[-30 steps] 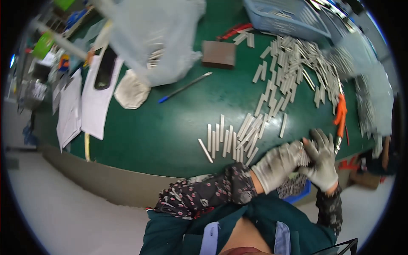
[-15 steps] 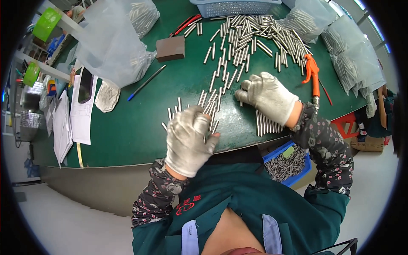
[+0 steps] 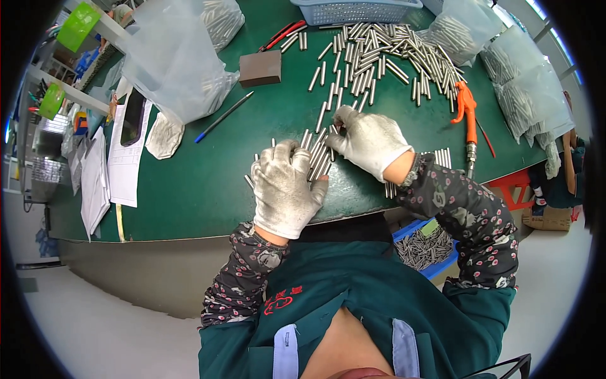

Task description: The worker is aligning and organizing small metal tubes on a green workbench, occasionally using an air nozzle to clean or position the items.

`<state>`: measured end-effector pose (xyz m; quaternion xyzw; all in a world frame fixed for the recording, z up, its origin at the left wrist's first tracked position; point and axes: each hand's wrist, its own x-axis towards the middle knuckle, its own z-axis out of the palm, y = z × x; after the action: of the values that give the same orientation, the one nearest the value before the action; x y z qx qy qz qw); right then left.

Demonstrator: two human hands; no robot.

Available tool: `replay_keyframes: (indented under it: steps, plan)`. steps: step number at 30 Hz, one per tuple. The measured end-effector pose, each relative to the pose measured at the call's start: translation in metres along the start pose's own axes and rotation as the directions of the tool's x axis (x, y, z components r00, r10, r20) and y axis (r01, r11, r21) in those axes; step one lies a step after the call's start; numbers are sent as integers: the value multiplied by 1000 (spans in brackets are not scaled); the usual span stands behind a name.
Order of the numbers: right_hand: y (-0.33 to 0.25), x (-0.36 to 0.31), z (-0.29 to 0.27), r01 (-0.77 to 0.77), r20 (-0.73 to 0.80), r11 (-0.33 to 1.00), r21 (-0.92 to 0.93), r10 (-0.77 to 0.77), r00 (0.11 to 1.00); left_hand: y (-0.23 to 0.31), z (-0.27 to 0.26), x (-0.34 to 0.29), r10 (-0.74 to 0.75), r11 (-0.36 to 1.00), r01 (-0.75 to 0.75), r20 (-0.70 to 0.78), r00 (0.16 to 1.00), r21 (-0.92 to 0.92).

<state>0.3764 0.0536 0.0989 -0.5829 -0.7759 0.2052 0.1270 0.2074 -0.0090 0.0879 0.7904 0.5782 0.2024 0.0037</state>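
Short, shiny metal pins (image 3: 320, 162) lie in a slanting group between my two hands on the green tabletop. My left hand (image 3: 284, 192), in a white glove with greyed fingers, rests palm down with its fingers bent over some of them; pin ends stick out past the fingertips. My right hand (image 3: 371, 144), also gloved, has thumb and fingers closed around a pin at the group's upper right. Its palm side is hidden. Beneath my right forearm, a neat row of pins (image 3: 444, 158) shows in part.
A loose heap of pins (image 3: 372, 57) spreads in front of a blue basket (image 3: 356, 12). Bags of pins (image 3: 514, 82) stand at right, by an orange air gun (image 3: 466, 107). At left are a brown block (image 3: 260, 68), a pen (image 3: 224, 117), a phone (image 3: 132, 118) and papers.
My right hand has moved left from beside the neat row to the pins near my left hand, its forearm now covering much of that row. My left hand stays nearly in place.
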Motion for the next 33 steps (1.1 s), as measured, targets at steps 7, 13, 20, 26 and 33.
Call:
replay_keyframes:
  steps: [7, 13, 20, 26, 33]
  plan:
    - [-3, 1, 1, -15, -7, 997, -73, 15, 1000, -3, 3, 2, -33, 998, 29, -61, 998, -62]
    - [4, -6, 1, 4, -22, 996, -86, -6, 1000, 6, -1, -3, 91, 989, -92, -7, 996, -117]
    - [12, -10, 1, 17, -16, 993, -115, -19, 1000, 16, 3, 0, 38, 995, -31, 73, 997, -95]
    - [8, -17, -3, 0, 101, 995, -97, 10, 995, 9, 9, 1, 9, 999, -14, -100, 995, -53]
    - [4, -34, -7, 48, 37, 999, -21, -47, 998, 8, 7, 3, 27, 999, -22, -112, 993, 42]
